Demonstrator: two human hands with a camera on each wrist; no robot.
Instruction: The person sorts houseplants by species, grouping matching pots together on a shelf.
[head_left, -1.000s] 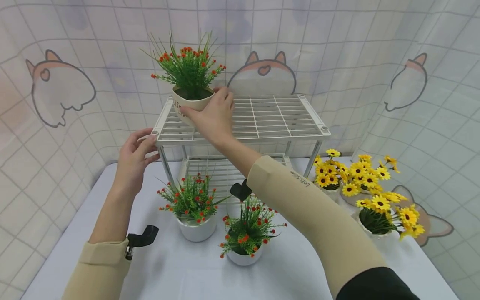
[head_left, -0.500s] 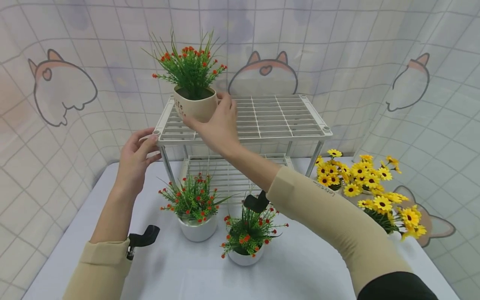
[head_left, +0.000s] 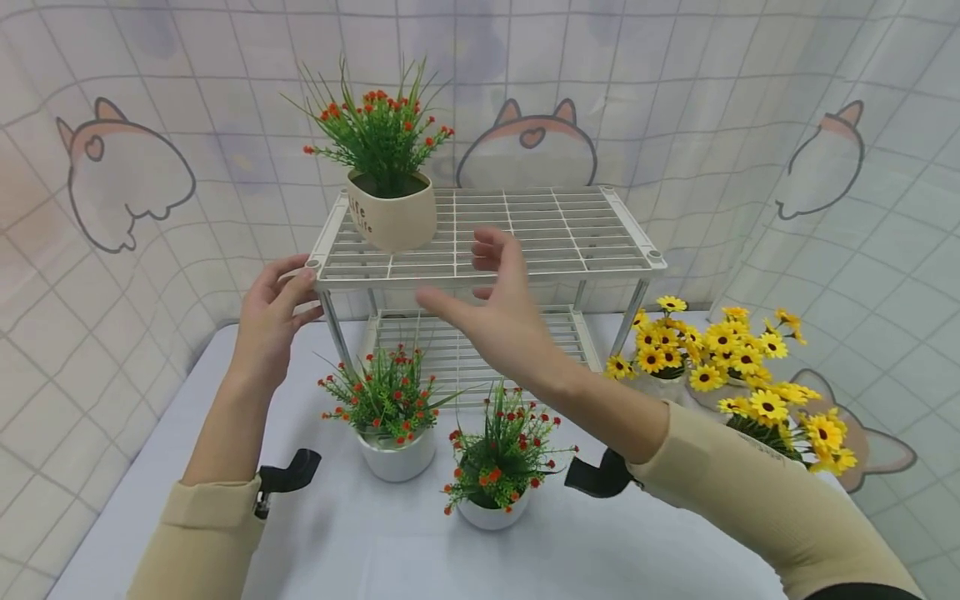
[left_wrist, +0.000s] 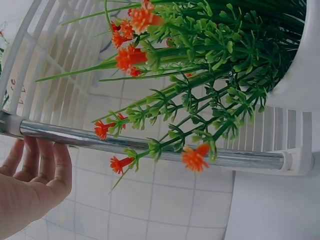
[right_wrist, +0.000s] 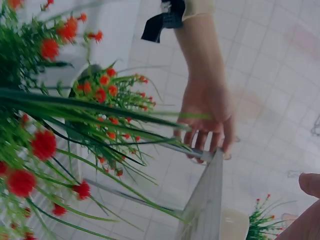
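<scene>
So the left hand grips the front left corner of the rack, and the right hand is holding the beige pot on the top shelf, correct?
Not quite. In the head view the right hand is open in the air in front of the rack, clear of the beige pot, which stands alone on the top shelf. The left hand does grip the front left corner.

A staged tabletop set, not a lived-in room

A cartoon-cat grid backdrop (head_left: 525, 100) curtains the far side and both flanks of a white-covered table (head_left: 360, 550), which bears a white wire rack (head_left: 570, 242), red-flowered pots (head_left: 491, 467) near and yellow flower pots (head_left: 720, 350) on the right.
</scene>
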